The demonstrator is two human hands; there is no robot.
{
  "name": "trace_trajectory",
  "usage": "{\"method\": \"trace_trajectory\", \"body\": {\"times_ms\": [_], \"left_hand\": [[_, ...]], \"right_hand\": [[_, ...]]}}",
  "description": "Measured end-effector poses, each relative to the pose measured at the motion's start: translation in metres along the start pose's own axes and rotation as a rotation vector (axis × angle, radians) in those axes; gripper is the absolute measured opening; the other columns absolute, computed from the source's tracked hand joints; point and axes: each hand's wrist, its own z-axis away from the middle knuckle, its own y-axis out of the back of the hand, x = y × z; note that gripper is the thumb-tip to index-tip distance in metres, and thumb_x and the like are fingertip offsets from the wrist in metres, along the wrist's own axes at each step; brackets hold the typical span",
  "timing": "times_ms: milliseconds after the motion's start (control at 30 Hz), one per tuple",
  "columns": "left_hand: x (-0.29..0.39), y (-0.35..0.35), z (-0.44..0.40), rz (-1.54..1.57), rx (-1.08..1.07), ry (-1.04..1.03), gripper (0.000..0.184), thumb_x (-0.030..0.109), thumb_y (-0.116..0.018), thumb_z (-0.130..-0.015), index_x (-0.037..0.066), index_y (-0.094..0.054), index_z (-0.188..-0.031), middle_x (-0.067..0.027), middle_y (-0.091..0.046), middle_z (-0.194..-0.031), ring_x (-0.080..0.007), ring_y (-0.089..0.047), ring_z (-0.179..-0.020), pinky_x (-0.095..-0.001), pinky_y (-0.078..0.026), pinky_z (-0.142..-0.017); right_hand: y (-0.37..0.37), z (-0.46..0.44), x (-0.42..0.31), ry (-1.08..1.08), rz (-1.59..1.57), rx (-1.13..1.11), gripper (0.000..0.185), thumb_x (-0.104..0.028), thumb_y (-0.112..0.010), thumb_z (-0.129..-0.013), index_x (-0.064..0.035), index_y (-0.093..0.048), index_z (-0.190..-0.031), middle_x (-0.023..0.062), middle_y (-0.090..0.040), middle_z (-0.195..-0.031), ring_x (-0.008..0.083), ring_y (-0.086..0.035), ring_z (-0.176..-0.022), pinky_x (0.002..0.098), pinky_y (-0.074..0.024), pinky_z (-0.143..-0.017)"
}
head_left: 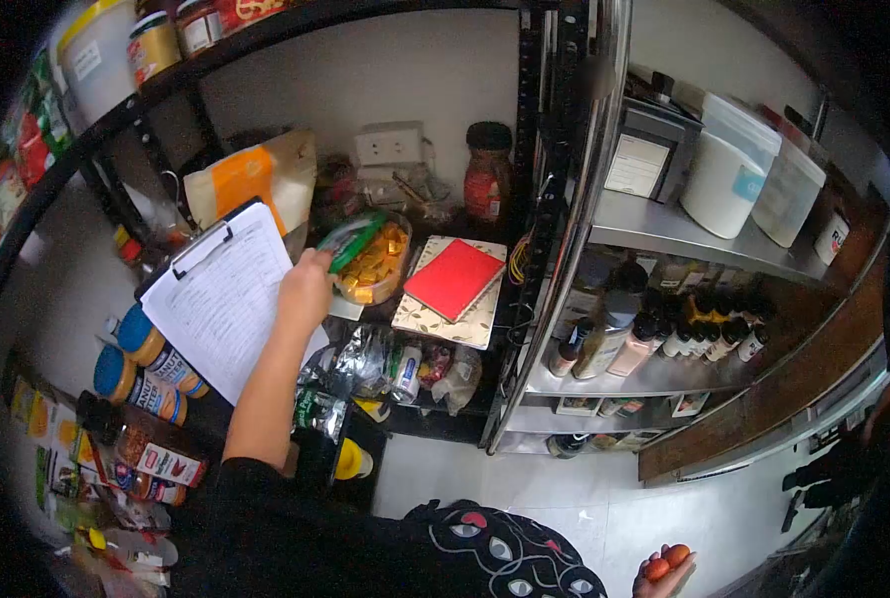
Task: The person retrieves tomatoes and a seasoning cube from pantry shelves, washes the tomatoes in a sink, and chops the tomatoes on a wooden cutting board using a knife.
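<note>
My left hand [308, 285] reaches to the shelf, its fingers closed on the edge of a green lid [356, 242]. The lid is tilted up over a clear plastic tub [401, 261] filled with gold-wrapped pieces [368, 274]. Just left of this hand a clipboard [216, 289] with handwritten sheets leans on the shelf. On the right of the tub, a red notebook [454, 279] lies on a patterned book [440, 317]. Low at the right, my right hand [666, 576] is cupped around two reddish tomatoes [668, 562].
Peanut butter jars [146, 364] and a spice jar [171, 463] stand at the left. Behind the tub are an orange-and-cream bag [256, 184] and a dark-lidded jar [488, 179]. A metal rack [654, 224] with containers and bottles rises at the right, beside an upright post.
</note>
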Motion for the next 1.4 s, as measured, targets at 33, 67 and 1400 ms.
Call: {"method": "trace_trajectory", "body": {"times_ms": [33, 67, 1400], "left_hand": [[0.007, 0.002, 0.001, 0.049, 0.014, -0.045, 0.018, 0.009, -0.062, -0.074, 0.001, -0.06, -0.089, -0.0157, -0.058, -0.093, -0.0356, -0.06, -0.081, -0.0432, -0.049, -0.07], [0.011, 0.0, 0.001, 0.061, 0.001, -0.074, 0.018, 0.01, -0.063, -0.073, 0.001, -0.06, -0.088, -0.0157, -0.058, -0.093, -0.0355, -0.06, -0.082, -0.0429, -0.049, -0.071], [0.639, -0.155, 0.24, 1.519, -2.051, 0.406, 0.023, 0.006, -0.052, -0.088, 0.003, -0.05, -0.11, -0.0162, -0.058, -0.105, -0.0271, -0.06, -0.094, -0.0344, -0.052, -0.081]], "right_hand": [[0.0, 0.004, 0.003, 0.001, -0.009, -0.013, 0.051, -0.059, -0.044, -0.085, -0.0099, -0.055, -0.093, 0.01, -0.061, -0.088, 0.0232, -0.055, -0.067, 0.0328, -0.0463, -0.055], [0.002, 0.009, 0.005, 0.002, -0.019, -0.024, 0.051, -0.06, -0.044, -0.085, -0.0104, -0.055, -0.092, 0.0098, -0.061, -0.087, 0.0233, -0.054, -0.066, 0.0329, -0.046, -0.055], [0.219, -0.007, -0.221, 0.294, -0.525, 0.477, 0.047, -0.052, -0.043, -0.089, -0.0137, -0.046, -0.116, 0.0055, -0.053, -0.115, 0.0294, -0.056, -0.092, 0.045, -0.0485, -0.07]]}}
